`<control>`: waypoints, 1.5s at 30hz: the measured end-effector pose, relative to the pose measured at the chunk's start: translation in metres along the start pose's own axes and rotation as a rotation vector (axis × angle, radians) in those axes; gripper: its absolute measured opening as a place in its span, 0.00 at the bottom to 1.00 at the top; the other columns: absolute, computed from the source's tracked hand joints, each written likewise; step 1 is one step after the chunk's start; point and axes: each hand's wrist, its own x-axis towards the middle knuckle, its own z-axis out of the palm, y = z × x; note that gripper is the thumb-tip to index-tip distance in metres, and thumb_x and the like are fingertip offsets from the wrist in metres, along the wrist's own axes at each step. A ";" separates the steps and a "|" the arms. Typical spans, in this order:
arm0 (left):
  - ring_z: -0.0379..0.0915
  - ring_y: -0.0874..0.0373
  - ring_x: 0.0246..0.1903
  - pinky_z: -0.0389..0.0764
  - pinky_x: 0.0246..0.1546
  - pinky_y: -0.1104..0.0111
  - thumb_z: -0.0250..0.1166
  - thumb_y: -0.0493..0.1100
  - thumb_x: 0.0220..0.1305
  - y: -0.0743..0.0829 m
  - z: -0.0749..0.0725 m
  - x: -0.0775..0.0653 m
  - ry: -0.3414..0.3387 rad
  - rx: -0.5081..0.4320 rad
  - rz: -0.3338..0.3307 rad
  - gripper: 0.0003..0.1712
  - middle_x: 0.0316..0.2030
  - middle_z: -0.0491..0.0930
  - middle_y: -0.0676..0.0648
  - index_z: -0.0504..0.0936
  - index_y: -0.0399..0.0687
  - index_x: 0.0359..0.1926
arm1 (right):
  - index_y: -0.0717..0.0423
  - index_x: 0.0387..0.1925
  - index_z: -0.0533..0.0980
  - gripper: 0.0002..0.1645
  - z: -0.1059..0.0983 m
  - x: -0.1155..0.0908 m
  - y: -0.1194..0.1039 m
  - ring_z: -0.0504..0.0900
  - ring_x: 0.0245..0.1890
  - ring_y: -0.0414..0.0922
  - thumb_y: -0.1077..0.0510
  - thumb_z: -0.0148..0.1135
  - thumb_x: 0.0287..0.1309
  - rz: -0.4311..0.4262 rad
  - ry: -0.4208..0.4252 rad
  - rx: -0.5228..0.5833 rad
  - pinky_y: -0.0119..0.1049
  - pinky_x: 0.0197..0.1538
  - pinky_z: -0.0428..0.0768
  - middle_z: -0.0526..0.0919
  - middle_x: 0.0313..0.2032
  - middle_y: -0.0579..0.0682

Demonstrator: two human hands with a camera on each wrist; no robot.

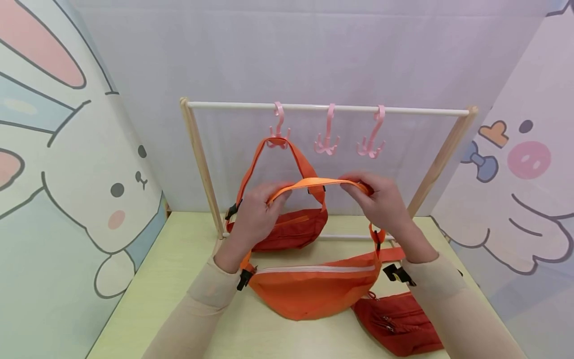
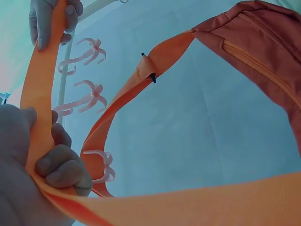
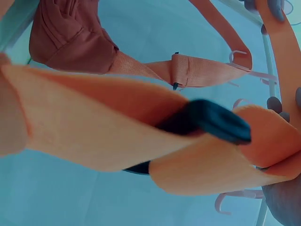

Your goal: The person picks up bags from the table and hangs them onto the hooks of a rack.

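An orange waist bag with a pale zip is held up by its strap in front of the rack, though whether its bottom touches the table is unclear. My left hand pinches the strap's left part, and my right hand pinches it further right. Between them the strap runs nearly level. In the right wrist view a black strap buckle shows close up. Behind my left hand a red waist bag hangs by its orange strap from the left pink hook.
Two more pink hooks hang on the white rod of the wooden-sided rack. Another red waist bag lies on the table, partly behind my right sleeve. Cartoon panels stand at both sides.
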 end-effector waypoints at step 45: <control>0.71 0.54 0.22 0.76 0.22 0.64 0.56 0.61 0.81 0.019 0.021 0.104 0.179 0.486 -0.253 0.27 0.20 0.74 0.50 0.88 0.48 0.60 | 0.64 0.49 0.84 0.20 0.018 0.062 0.015 0.69 0.22 0.51 0.49 0.59 0.79 0.169 0.361 -0.319 0.40 0.29 0.66 0.80 0.26 0.57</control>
